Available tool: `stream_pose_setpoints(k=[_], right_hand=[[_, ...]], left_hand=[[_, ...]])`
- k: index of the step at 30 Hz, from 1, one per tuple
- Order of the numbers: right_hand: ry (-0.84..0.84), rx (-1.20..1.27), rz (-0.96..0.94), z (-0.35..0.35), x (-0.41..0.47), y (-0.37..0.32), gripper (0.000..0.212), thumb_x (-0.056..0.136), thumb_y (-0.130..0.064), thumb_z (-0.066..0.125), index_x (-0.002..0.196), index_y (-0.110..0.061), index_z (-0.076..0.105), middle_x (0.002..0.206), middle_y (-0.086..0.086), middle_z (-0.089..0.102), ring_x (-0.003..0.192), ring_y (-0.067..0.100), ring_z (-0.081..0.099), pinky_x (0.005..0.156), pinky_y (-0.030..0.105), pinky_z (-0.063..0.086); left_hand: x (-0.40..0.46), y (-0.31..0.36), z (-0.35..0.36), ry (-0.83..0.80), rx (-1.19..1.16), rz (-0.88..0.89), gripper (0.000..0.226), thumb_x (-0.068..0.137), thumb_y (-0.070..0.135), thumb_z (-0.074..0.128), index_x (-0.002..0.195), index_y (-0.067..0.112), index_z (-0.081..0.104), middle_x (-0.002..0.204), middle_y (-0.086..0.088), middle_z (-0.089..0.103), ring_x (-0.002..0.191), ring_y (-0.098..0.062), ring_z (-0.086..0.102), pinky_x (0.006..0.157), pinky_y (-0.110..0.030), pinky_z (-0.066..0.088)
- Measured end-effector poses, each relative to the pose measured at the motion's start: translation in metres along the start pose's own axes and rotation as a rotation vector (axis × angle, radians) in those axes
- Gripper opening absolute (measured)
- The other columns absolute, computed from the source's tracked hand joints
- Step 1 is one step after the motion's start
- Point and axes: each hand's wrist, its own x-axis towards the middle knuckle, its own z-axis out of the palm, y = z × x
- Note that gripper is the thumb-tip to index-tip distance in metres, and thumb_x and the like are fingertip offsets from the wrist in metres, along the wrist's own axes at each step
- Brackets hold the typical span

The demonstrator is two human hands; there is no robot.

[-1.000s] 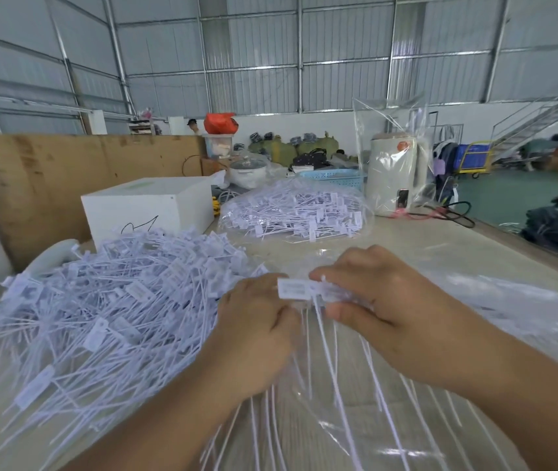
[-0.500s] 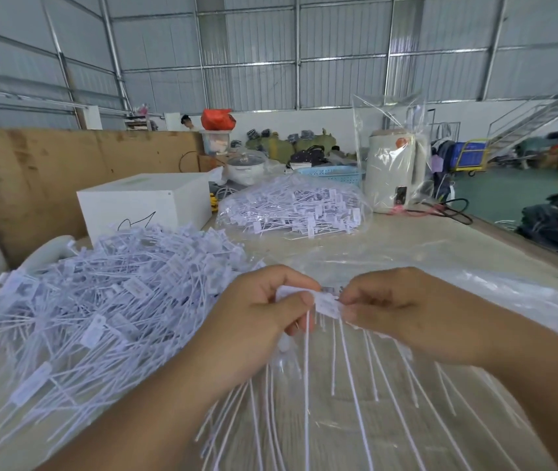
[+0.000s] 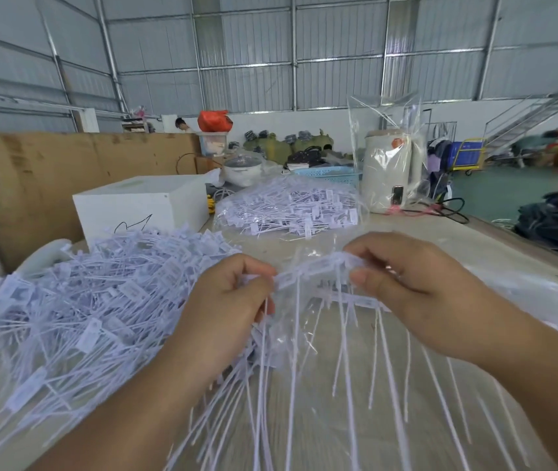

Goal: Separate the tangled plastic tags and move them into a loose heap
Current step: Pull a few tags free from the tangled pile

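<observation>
Nearest the front edge of the tabletop (image 3: 495, 232), thin white tails of a strip of joined plastic tags (image 3: 318, 271) fan down toward the viewer over a clear plastic sheet (image 3: 542, 300) that covers the right side of the tabletop. The left hand (image 3: 226, 311) pinches the strip's left end between thumb and curled fingers; the right hand (image 3: 420, 287) pinches its right end the same way, thumb under and fingers curled over, so the strip spans the gap between them above the middle of the tabletop. Just left of the left hand, a large loose heap of white tags (image 3: 77, 300) spreads toward the left edge. Behind the heap stands a white box (image 3: 141, 205). Farther back, toward the middle of the far edge, a clear bag of tags (image 3: 288, 209) lies on the tabletop. Right of it, near the far right corner, stands a cream kettle (image 3: 386, 171) wrapped in clear plastic.
</observation>
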Motion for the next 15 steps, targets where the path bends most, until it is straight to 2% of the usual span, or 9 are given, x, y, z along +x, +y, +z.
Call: stream_pose_setpoints(k=[2,4,6,8,10,12,15], right_hand=[[0.042,-0.013,-0.062,0.001,0.000,-0.010,0.022,0.094,-0.035,0.047,0.094,-0.017,0.061,0.081,0.000,0.057,0.080,0.015,0.053,0.072,0.028,0.042],[0.038,-0.075,-0.093,0.001,-0.001,-0.014,0.021,0.094,-0.036,0.046,0.102,-0.022,0.059,0.089,-0.007,0.059,0.085,0.010,0.053,0.075,0.025,0.042],[-0.001,-0.124,-0.109,0.001,-0.001,-0.017,0.024,0.095,-0.039,0.046,0.112,-0.026,0.059,0.096,-0.012,0.059,0.088,0.006,0.055,0.078,0.025,0.043],[-0.042,-0.145,-0.133,0.004,-0.002,-0.018,0.027,0.095,-0.039,0.048,0.115,-0.025,0.060,0.093,-0.009,0.058,0.086,0.011,0.057,0.076,0.035,0.047],[-0.054,-0.112,-0.150,0.009,-0.002,-0.019,0.027,0.096,-0.040,0.049,0.116,-0.026,0.061,0.088,-0.010,0.054,0.079,0.012,0.057,0.070,0.040,0.048],[-0.050,-0.053,-0.139,0.011,-0.002,-0.017,0.025,0.097,-0.038,0.053,0.118,-0.028,0.062,0.086,-0.013,0.053,0.078,0.012,0.057,0.069,0.040,0.048],[-0.096,0.011,-0.105,0.010,0.000,-0.013,0.018,0.095,-0.032,0.060,0.111,-0.026,0.066,0.088,-0.010,0.057,0.081,0.012,0.058,0.072,0.038,0.047]], left_hand=[[-0.002,0.000,0.003,-0.042,-0.005,0.004,0.026,0.088,0.017,0.058,0.073,0.033,0.070,0.055,0.003,0.064,0.047,-0.007,0.050,0.050,-0.018,0.041],[-0.004,0.001,0.005,-0.076,-0.086,-0.008,0.017,0.083,0.037,0.056,0.076,0.032,0.070,0.061,0.003,0.065,0.054,-0.010,0.055,0.057,-0.023,0.043],[-0.006,0.002,0.004,-0.096,-0.112,0.012,0.032,0.069,0.062,0.054,0.083,0.037,0.069,0.070,0.009,0.067,0.064,-0.011,0.062,0.062,-0.028,0.046],[-0.009,0.001,0.005,-0.115,-0.068,0.039,0.045,0.059,0.075,0.056,0.091,0.046,0.066,0.081,0.015,0.067,0.071,-0.008,0.066,0.061,-0.023,0.050],[-0.011,0.002,0.009,-0.135,-0.005,0.043,0.051,0.052,0.077,0.062,0.096,0.052,0.062,0.093,0.016,0.065,0.078,-0.008,0.067,0.060,-0.017,0.050],[-0.012,0.003,0.010,-0.155,-0.017,0.032,0.053,0.048,0.073,0.068,0.097,0.054,0.062,0.102,0.007,0.063,0.083,-0.013,0.068,0.060,-0.018,0.049],[-0.010,0.005,0.008,-0.163,-0.022,0.020,0.053,0.048,0.068,0.071,0.097,0.050,0.064,0.099,0.001,0.062,0.074,-0.012,0.065,0.059,-0.020,0.048]])
